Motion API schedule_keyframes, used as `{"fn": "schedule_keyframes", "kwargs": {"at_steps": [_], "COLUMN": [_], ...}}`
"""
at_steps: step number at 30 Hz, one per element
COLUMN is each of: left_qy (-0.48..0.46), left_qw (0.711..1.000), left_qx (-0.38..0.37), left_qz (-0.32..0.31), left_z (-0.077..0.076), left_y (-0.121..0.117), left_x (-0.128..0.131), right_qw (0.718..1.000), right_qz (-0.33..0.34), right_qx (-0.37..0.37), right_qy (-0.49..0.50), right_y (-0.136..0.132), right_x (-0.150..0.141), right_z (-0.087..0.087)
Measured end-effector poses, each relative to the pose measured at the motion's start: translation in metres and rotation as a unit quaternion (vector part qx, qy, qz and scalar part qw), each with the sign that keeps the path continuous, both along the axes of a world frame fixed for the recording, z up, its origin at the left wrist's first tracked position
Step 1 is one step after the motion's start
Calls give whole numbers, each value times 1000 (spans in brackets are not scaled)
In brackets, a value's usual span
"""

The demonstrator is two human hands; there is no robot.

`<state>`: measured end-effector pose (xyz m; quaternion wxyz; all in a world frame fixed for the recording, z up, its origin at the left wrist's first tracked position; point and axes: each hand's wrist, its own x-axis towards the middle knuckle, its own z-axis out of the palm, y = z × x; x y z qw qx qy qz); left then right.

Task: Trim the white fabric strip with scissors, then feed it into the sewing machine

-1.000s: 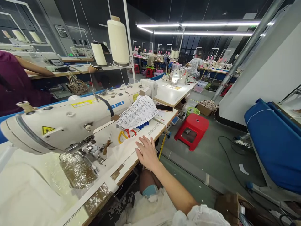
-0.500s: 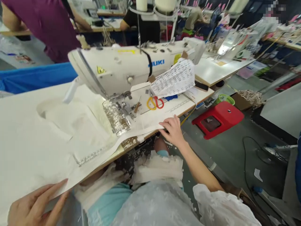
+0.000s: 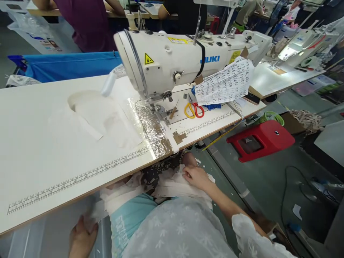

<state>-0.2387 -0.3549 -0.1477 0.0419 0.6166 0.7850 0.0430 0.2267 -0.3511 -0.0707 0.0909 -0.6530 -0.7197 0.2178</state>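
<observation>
My left hand (image 3: 82, 234) is below the table's front edge, over a clear plastic bin (image 3: 34, 238). Its fingers are closed around pale white fabric (image 3: 98, 209), partly blurred. Across my lap, my right hand (image 3: 197, 177) has its fingers curled onto a white fabric piece (image 3: 172, 184), pinching it. Above both hands stands a white sewing machine (image 3: 163, 57) on the white table (image 3: 34, 150). A shiny taped plate (image 3: 153, 130) lies under its needle area. Another white fabric piece (image 3: 115, 122) rests on the table left of the needle.
Scissors with yellow and red handles (image 3: 194, 110) lie by the machine bed, near a handwritten paper sheet (image 3: 224, 82). A printed ruler (image 3: 80, 177) runs along the table front. On the floor at right stands a red stool (image 3: 268, 139). Co-workers (image 3: 86, 25) sit beyond a blue cloth trough (image 3: 70, 66).
The long white fabric strip has left the table edge. My left hand has dropped below the table, and my right hand has come down from the edge to my lap. The view has shifted left.
</observation>
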Motion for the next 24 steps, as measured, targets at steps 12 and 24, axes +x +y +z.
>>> {"fn": "schedule_keyframes", "kwargs": {"at_steps": [12, 24], "left_qy": [-539, -741], "left_qw": [814, 531], "left_qx": [-194, -405], "left_qz": [-93, -63], "left_z": [81, 130], "left_y": [5, 30], "left_x": [172, 252], "right_qw": [992, 952], "right_qz": [-79, 67], "right_qx": [-33, 65], "right_qy": [93, 291], "right_y": [-23, -4], "right_x": [-14, -27], "right_z": [-6, 70]}}
